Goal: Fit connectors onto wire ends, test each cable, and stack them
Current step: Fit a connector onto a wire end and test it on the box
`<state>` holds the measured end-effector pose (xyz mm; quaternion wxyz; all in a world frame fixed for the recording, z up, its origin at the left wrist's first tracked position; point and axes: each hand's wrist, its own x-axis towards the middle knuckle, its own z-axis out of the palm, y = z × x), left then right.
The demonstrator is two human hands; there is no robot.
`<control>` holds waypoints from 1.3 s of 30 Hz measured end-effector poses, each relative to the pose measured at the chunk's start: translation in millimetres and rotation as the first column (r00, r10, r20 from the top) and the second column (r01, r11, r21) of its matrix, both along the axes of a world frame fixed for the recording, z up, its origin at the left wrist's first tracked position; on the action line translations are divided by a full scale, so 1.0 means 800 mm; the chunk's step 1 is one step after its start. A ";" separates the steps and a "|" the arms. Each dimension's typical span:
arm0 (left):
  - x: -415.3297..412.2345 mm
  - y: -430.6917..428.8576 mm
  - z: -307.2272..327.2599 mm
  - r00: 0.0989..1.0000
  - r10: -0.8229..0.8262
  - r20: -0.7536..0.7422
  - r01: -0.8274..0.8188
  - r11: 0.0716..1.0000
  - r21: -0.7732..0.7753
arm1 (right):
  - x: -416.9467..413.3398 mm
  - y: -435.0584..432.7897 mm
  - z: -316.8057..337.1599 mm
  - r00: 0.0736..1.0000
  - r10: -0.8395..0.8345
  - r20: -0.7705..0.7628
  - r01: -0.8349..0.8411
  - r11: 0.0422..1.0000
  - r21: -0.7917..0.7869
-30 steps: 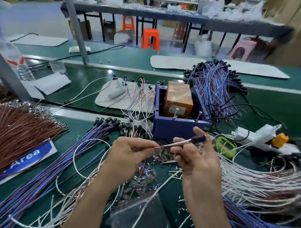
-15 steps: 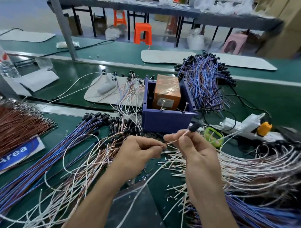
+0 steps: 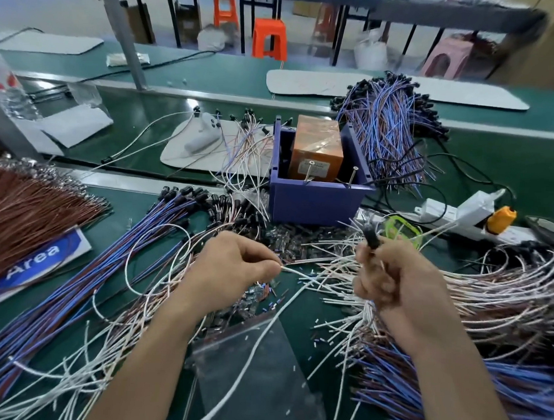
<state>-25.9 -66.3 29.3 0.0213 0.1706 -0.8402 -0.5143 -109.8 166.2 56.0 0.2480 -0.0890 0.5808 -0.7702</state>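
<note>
A clear bag (image 3: 257, 382) lies nearest me. Just past it my hands are apart: my left hand (image 3: 232, 271) pinches a white wire (image 3: 298, 272) by its end, and my right hand (image 3: 389, 276) grips a blurred black connector (image 3: 370, 236). Beyond stands a purple box (image 3: 313, 201), with blue cables (image 3: 388, 129) behind.

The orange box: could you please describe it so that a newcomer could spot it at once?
On the green workbench, a purple open-topped bin stands in the middle. The orange box sits inside it, with a small pale label on its near face. Its neighbours outside the bin are loose wire bundles; it alone is a solid block.
</note>
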 end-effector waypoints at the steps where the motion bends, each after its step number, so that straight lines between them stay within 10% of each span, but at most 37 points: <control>1: -0.002 0.006 0.000 1.000 0.004 -0.021 -0.005 1.000 -0.023 | 0.001 -0.004 0.000 0.999 0.037 -0.026 -0.036 0.999 0.024; 13: 0.012 -0.045 -0.005 0.984 0.172 -0.035 -0.168 0.982 0.089 | -0.042 0.036 0.001 0.788 -0.499 0.360 0.603 0.743 -0.290; 27: 0.011 -0.054 -0.036 0.837 0.539 -0.093 -0.383 0.700 0.603 | -0.040 0.048 -0.012 0.480 -0.414 0.774 0.847 0.448 -0.285; 32: 0.012 -0.027 -0.030 0.914 0.348 -0.206 -0.340 0.937 0.074 | -0.038 0.052 0.002 0.467 -0.426 0.775 0.866 0.399 -0.302; 35: 0.008 0.014 -0.013 0.959 0.116 -0.260 -0.201 0.923 -0.328 | -0.030 0.037 0.006 0.503 -0.416 0.757 0.839 0.445 -0.313; 39: 0.000 0.064 -0.001 0.962 -0.065 -0.265 -0.007 0.965 -0.261 | -0.019 0.016 0.006 0.530 -0.369 0.764 0.806 0.498 -0.319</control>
